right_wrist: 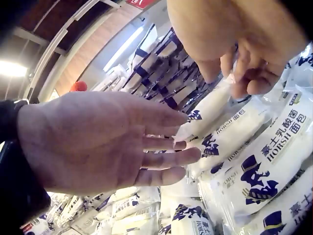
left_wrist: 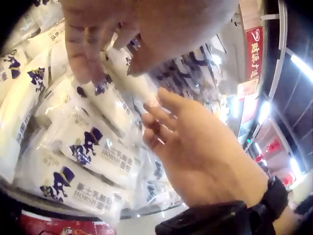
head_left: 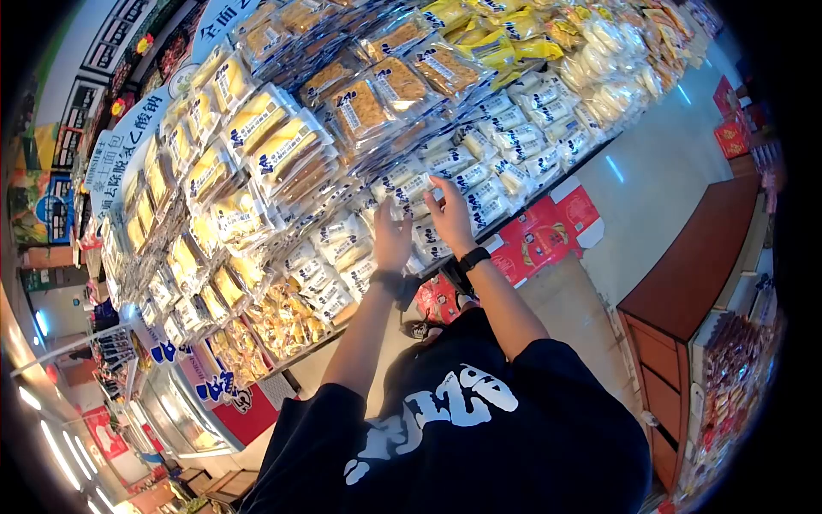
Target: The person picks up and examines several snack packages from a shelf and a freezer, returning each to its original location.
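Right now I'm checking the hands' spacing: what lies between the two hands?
In the head view, one white bread packet on the display spans the gap between the left hand and the right hand.

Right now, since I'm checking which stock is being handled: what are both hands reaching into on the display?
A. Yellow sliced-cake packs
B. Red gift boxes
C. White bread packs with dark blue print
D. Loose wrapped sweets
C: in the head view the left hand and right hand are both at the white bread packs; the wrist views show their dark blue print.

Left hand point(head_left: 392, 236) flat, right hand point(head_left: 451, 216) pinching.
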